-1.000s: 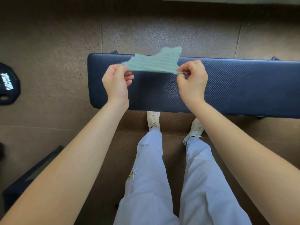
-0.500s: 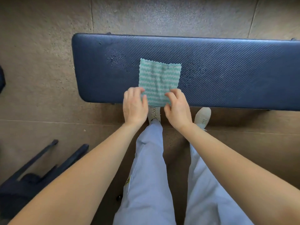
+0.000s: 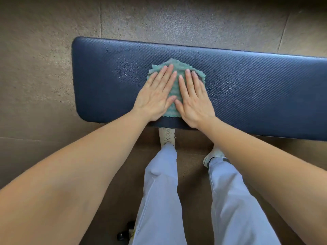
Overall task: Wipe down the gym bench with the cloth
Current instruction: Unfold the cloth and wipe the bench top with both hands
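Note:
A dark blue padded gym bench [image 3: 256, 89] runs across the view, its left end in sight. The green wavy-striped cloth [image 3: 178, 67] lies on its pad, a little bunched at the far edge. My left hand [image 3: 155, 96] and my right hand [image 3: 194, 99] lie flat side by side on the cloth, palms down, fingers stretched out and pressing it onto the pad. Water droplets [image 3: 125, 69] bead on the pad left of the cloth, and a wet patch [image 3: 224, 85] shows to its right.
Brown speckled floor tiles [image 3: 44, 68] surround the bench. My legs in pale trousers and white shoes [image 3: 166, 136] stand at the bench's near edge. A small dark object [image 3: 125, 230] lies on the floor by my left leg.
The cloth went from being held stretched in the air to lying on the pad. My hands have moved from its near edge onto it and now press it flat; it is more bunched.

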